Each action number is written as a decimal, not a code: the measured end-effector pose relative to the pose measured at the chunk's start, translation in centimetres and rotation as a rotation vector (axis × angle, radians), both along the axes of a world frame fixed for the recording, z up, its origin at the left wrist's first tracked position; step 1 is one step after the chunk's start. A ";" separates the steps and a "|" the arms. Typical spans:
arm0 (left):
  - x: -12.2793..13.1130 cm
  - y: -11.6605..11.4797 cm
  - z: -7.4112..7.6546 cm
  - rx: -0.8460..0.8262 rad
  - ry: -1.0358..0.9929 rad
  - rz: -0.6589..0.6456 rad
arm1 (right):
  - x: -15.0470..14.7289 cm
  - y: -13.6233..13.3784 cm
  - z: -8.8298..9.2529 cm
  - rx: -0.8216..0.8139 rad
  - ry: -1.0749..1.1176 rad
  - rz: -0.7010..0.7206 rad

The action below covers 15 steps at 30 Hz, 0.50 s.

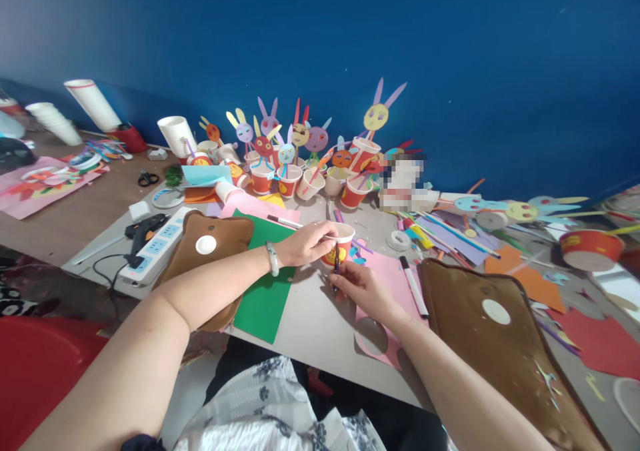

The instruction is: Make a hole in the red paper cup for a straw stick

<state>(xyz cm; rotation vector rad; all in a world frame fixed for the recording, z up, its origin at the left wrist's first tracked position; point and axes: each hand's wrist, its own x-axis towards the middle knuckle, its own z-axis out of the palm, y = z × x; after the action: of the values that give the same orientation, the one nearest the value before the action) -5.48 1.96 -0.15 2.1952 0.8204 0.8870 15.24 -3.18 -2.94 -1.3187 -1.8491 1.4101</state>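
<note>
A red-and-white paper cup [343, 232] with a yellow mark stands upright at the middle of the table's near part. My left hand [313, 241], with a pale bangle at the wrist, is closed at the cup's left rim. In my right hand [355, 283] is a slim dark pen-like tool [337, 259], held upright against the cup's front; its exact kind is unclear. Green paper [265, 304] lies under my left wrist, and pink paper [373, 344] with a round hole under my right. A white marker [414, 287] with a black cap rests right of my right hand.
Several rabbit-faced paper cups [290, 183] line the blue wall. On the left are a power strip [155, 247] and a black glue gun [145, 231]. Brown pads [470, 324] lie on both sides. Coloured scraps, red paper [600, 341] and a tape roll [399, 240] crowd the right.
</note>
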 end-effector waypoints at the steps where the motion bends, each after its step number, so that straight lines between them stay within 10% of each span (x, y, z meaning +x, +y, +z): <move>1: 0.0 0.0 0.0 0.001 -0.002 -0.001 | 0.0 0.0 0.0 -0.001 0.003 -0.005; 15: 0.0 0.1 -0.7 0.023 -0.074 -0.004 | 0.0 -0.6 1.2 -0.050 0.046 0.004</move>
<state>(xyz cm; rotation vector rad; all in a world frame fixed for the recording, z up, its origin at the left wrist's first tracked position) -5.43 2.07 -0.84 2.1695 0.7738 0.9743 15.19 -3.74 -1.73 -1.2960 -1.7980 1.4855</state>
